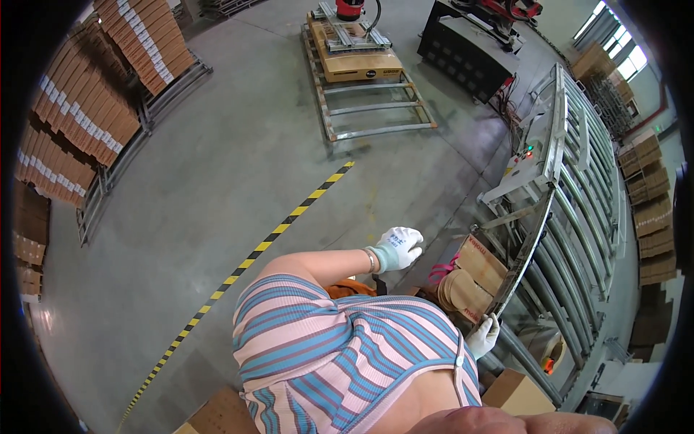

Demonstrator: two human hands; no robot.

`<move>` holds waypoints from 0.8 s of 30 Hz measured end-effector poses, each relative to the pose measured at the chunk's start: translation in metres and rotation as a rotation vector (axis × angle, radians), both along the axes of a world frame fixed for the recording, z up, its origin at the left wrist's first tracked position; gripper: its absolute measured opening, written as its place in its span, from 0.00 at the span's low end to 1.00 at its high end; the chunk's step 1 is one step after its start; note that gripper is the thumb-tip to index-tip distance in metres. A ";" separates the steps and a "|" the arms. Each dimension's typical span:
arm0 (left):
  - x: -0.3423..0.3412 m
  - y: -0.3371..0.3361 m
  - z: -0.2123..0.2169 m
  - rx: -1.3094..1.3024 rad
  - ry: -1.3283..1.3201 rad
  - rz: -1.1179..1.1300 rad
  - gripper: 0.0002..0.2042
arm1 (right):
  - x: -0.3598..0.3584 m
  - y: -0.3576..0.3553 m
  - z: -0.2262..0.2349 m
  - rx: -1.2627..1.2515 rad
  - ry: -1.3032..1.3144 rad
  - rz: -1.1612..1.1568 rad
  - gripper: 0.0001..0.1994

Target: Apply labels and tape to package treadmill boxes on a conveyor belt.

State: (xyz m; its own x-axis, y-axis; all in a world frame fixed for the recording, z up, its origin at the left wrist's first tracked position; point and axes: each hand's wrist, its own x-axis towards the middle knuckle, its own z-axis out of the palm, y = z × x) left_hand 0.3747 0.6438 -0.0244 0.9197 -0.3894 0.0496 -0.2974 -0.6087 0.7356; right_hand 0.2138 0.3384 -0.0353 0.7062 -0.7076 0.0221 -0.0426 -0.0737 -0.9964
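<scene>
My left hand (399,249), in a white knit glove with a pale green cuff, hangs in front of my body over the grey floor. Its fingers are curled in and nothing shows in them. On the right, my gloved right hand (483,336) is at the near end of the metal side rail (523,269) of a roller conveyor (571,239), fingers bent over the rail's edge. Close beside it, below the rail, are a brown printed carton (483,264) and round brown cardboard pieces (463,291) with a pink strap.
A yellow-black floor stripe (249,260) runs along my left. Ahead, a low metal frame (376,108) bears a flat carton (361,65) under a red-topped lifting tool (350,11). Stacked flat cartons (87,108) stand far left. A control box (530,155) adjoins the conveyor; an open carton (519,394) is near right.
</scene>
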 end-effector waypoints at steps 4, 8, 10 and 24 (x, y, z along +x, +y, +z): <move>-0.007 0.004 -0.002 -0.015 0.000 -0.003 0.14 | -0.001 0.012 0.006 -0.017 0.041 0.002 0.12; -0.010 0.010 -0.006 -0.007 0.011 0.003 0.14 | 0.005 0.029 0.019 -0.095 0.066 0.035 0.12; -0.011 0.012 -0.007 -0.001 0.028 -0.009 0.14 | 0.006 0.039 0.025 -0.127 0.080 0.047 0.12; -0.044 -0.053 0.002 -0.072 -0.030 -0.243 0.14 | -0.077 0.043 0.020 -0.095 0.177 -0.112 0.11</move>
